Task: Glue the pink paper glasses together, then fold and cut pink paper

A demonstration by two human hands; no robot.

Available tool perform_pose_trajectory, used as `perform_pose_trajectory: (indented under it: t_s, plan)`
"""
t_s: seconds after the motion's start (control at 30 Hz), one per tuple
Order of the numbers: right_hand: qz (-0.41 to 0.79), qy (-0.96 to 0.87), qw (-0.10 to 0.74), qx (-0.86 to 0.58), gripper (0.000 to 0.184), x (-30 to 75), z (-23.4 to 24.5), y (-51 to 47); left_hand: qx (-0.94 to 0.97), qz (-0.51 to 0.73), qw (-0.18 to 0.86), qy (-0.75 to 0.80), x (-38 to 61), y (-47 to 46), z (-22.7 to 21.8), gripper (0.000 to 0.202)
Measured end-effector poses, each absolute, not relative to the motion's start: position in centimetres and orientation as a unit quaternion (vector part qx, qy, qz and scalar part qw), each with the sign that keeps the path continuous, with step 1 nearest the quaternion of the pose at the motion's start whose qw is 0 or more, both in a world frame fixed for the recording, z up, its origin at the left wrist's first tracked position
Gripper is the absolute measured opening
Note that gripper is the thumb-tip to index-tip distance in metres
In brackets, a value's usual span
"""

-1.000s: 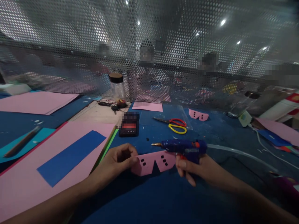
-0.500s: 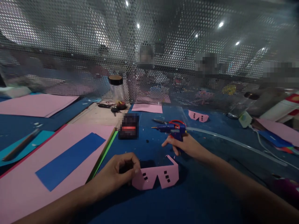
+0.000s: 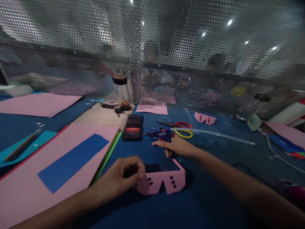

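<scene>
Pink on the paper glasses (image 3: 163,175) toward the near edge of the table (image 3: 164,213), with small black squares stepped diagonally across each lens; pink with black squares again on the second pair (image 3: 204,117) toward the far edge. Deep blue on the glue gun (image 3: 156,132), red at the trigger. Red and yellow on the handles of the scissors (image 3: 169,124). Plain blue on the strip (image 3: 73,162), over pink on the sheet (image 3: 26,200) toward the left edge. Dark blue across the table.

Dim overall. Small lights (image 3: 229,22) glare far, through the mesh (image 3: 95,25). Near tabletop (image 3: 202,206) darkest; soft shadow beside pink glasses (image 3: 179,181). Edges stretched, blurry; pixelation over black device (image 3: 132,127).
</scene>
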State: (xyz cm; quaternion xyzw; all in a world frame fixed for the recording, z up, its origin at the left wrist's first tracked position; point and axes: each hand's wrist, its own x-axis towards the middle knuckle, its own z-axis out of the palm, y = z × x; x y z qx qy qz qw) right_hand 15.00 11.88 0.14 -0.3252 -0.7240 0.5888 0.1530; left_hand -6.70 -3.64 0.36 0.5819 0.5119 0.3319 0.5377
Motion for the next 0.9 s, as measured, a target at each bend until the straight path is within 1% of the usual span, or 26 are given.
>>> perform_pose_trajectory:
  t_s: [0.17,0.3,0.4,0.6,0.8,0.9]
  plan:
    - [0.573,-0.719,0.184,-0.348,0.037,15.1,-0.8,12.4,0.579,0.334,0.544,0.507,-6.7,-3.6,0.4,0.016]
    - [0.578,-0.715,0.183,-0.348,0.033,15.0,-0.6,12.1,0.584,0.332,0.543,0.504,-6.8,-3.5,0.2,0.017]
    - [0.587,-0.714,0.169,-0.343,0.031,14.8,0.0,11.5,0.586,0.334,0.541,0.502,-6.9,-3.4,0.0,0.018]
    - [0.582,-0.732,0.112,-0.336,0.035,15.2,1.0,10.7,0.583,0.340,0.545,0.497,-6.9,-3.5,-0.1,0.017]
    - [0.561,-0.729,0.154,-0.359,0.038,14.8,0.4,11.1,0.587,0.337,0.539,0.500,-6.9,-3.5,0.0,0.019]
    - [0.556,-0.733,0.148,-0.363,0.037,14.7,0.5,11.2,0.587,0.336,0.540,0.501,-6.8,-3.4,0.1,0.019]
